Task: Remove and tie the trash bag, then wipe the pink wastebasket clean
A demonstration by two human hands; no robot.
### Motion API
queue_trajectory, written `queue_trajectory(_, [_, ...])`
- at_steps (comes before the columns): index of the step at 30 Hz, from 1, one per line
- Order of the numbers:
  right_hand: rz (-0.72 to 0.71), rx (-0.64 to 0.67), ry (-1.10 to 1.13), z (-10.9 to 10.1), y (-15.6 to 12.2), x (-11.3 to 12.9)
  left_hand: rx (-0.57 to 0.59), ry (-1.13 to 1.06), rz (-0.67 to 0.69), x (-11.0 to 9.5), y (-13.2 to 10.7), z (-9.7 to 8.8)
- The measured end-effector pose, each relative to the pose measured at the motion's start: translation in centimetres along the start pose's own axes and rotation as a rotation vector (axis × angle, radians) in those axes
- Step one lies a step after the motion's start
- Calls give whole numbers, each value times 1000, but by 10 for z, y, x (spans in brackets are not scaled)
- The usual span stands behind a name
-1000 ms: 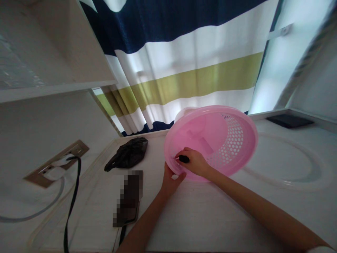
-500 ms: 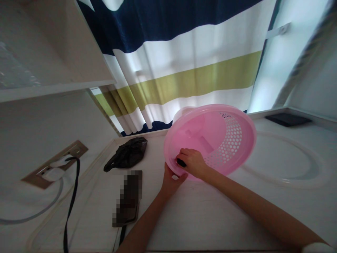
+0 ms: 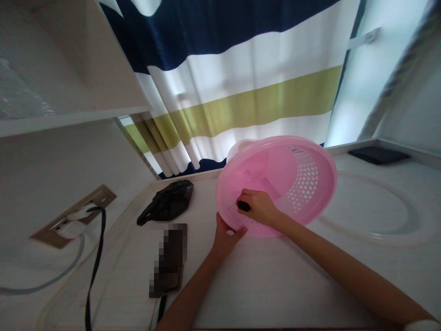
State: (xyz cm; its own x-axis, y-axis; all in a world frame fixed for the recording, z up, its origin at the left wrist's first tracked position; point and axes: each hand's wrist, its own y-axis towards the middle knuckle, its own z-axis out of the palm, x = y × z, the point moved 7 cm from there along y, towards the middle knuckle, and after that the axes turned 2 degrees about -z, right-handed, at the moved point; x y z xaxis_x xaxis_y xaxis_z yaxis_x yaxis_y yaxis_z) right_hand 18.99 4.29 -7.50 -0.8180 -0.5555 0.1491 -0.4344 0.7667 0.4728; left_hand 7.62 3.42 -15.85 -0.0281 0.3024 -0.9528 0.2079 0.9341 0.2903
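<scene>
A round pink plastic basket point(image 3: 303, 170) with a perforated wall stands tilted on the white table point(image 3: 275, 280), its opening facing me. My left hand point(image 3: 225, 236) grips the basket's lower rim from below. My right hand point(image 3: 260, 208) reaches inside the basket, fingers closed round a small black object point(image 3: 244, 206) pressed against the inner wall.
A crumpled black bag point(image 3: 167, 202) lies to the left of the basket, and a dark flat device point(image 3: 168, 259) with a cable lies nearer me. A wall socket point(image 3: 74, 216) with cables is at far left. Striped curtains point(image 3: 241, 92) hang behind. A dark pad point(image 3: 377, 155) sits far right.
My right hand with the black object has shifted slightly up and right inside the basket. The basket and my left hand have hardly moved.
</scene>
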Motion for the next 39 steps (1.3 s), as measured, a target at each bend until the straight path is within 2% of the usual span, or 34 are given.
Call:
queue_trajectory(6, [103,131,-49,-7,-1,-30,15,-35,-76,18,0,-1])
queue_trajectory(9, [105,189,5,-13,-2,-45,3,-26,-87,24,0,-2])
queue_trajectory(12, [101,218,37,-19,-4,-55,-11,-56,-113,26,1,-2])
queue_trajectory(15, [186,217,-33,-25,-5,-65,-15,-74,-182,28,2,-2])
queue_trajectory(19, [236,231,-33,-31,-6,-69,-4,-47,-231,28,3,-2])
queue_trajectory(25, [264,351,1,-39,-13,-72,-17,3,-268,33,4,-5])
queue_trajectory(29, [234,269,26,-47,-11,-73,-19,39,-279,36,5,-7])
queue_trajectory(31, [224,308,29,-41,-13,-75,-19,42,-278,36,5,-7])
queue_trajectory(36, [109,635,90,3,-29,-69,-24,34,-241,30,4,-7])
queue_trajectory(39, [142,668,101,19,-34,-72,-15,30,-234,27,4,-5])
